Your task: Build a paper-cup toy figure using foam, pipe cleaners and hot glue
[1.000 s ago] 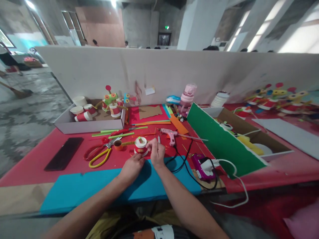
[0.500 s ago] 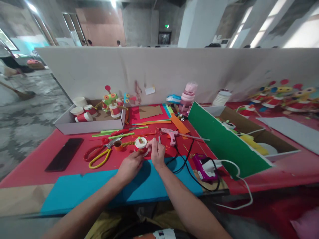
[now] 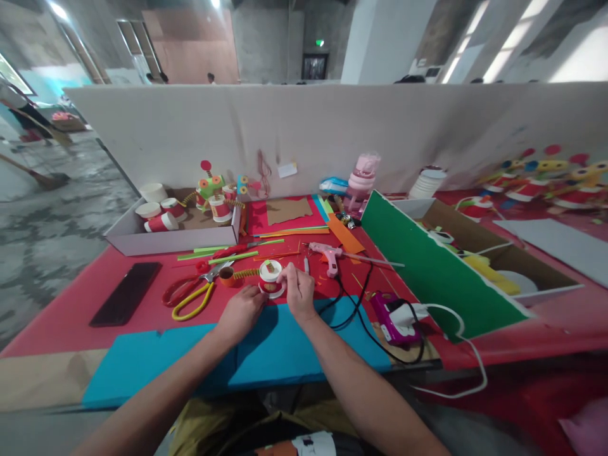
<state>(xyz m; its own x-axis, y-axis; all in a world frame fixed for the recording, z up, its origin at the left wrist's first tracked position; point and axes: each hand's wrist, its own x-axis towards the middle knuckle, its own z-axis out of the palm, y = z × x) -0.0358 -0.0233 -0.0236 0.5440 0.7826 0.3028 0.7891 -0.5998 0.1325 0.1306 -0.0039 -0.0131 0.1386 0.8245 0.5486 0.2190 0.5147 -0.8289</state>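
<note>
A red paper cup with a white base (image 3: 270, 282) stands upside down at the table's front, a small green folded strip on its top. A coiled paper strip (image 3: 246, 273) runs from its left side toward an orange paper ring (image 3: 227, 276). My left hand (image 3: 243, 310) has its fingers closed together at the cup's lower left rim. Against the cup's right side, my right hand (image 3: 299, 292) is closed in a pinch; whatever lies between its fingertips is hidden. A pink glue gun (image 3: 329, 256) lies to the right of the hands.
Red-and-yellow-handled pliers (image 3: 192, 297) and a black phone (image 3: 126, 294) lie left. A box (image 3: 175, 242) of cups and a finished figure stands behind. Right are a purple power strip (image 3: 392, 320) with cables and a green-sided box (image 3: 437, 272). Blue sheets (image 3: 285, 348) line the front edge.
My left hand has shifted slightly left from the cup's front, showing more of its red wall. My right hand stays at the cup's right side. The view has shifted slightly.
</note>
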